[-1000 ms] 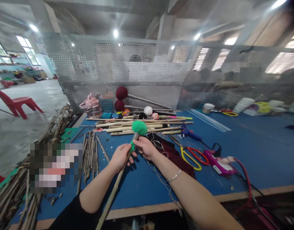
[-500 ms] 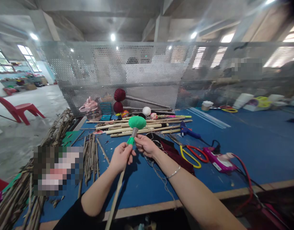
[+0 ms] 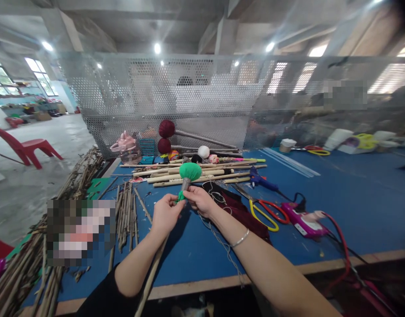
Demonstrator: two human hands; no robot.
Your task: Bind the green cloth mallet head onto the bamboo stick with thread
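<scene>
Green-headed stick point(image 3: 190, 171), head at twelve o'clock from the hands! Left hand point(image 3: 166, 215) and right hand point(image 3: 200, 201), both closed in a pinch, grip its neck. Head covered, grey binding point(image 3: 186, 184) on; green tail point(image 3: 180, 196) looks unfinished. Blue desk point(image 3: 360, 211), scissors point(image 3: 266, 213) at three, perforated screen point(image 3: 195, 101) beyond.

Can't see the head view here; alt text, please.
A person's left hand and right hand hold a green-headed stick at the green material on its neck, above a blue table. Pale sticks and two dark red balls lie beyond; thin brown sticks lie to the left, scissors and a purple power strip to the right.
</scene>
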